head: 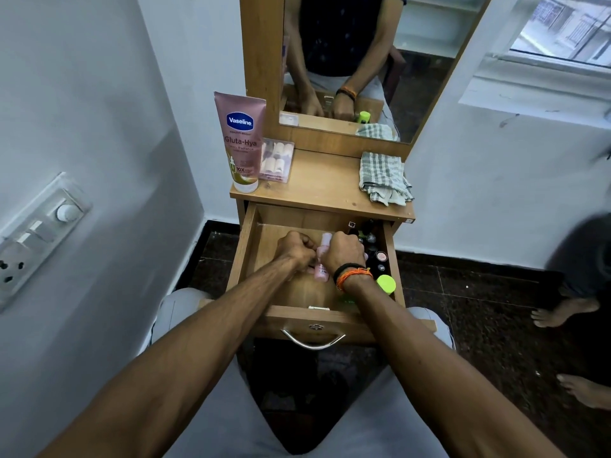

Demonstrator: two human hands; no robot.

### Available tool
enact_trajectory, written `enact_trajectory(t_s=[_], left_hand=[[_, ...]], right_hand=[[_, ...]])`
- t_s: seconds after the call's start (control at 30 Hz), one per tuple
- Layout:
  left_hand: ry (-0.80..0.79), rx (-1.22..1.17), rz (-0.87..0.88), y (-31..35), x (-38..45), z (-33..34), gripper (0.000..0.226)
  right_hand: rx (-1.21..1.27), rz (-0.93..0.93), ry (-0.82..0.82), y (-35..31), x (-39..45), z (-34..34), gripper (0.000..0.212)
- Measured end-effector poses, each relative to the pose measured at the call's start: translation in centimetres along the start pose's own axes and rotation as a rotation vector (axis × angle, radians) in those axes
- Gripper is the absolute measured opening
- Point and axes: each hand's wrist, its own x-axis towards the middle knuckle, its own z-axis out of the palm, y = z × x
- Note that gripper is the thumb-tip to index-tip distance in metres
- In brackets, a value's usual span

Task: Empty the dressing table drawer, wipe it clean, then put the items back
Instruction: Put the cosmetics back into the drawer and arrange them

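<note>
While both hands reach into the open wooden drawer, the small pink bottle stands roughly upright between them. The right hand has fingers curled around it; the left hand has fingers curled at its base. Dark cosmetic jars and a neon-green cap crowd the drawer's right side. On the tabletop sit a pink lotion tube and a checked cloth.

A home bedroom corner: wooden dressing table with mirror at 12 o'clock, wall switchboard at 9, window at 2
</note>
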Motion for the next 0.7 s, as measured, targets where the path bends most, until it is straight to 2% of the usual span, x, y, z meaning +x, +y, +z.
enact_trajectory(t_s=[0.33,0.7], left_hand=[[0.012,0.11,0.082,0.7,0.0,0.9,0.011],[-0.004,0.06,0.087,0.5,0.7,1.2,0.016]], right_hand=[[-0.171,-0.084,0.023,-0.1,-1.4,0.4,0.026],[-0.269,-0.148,0.046,0.5,-2.1,0.4,0.027]])
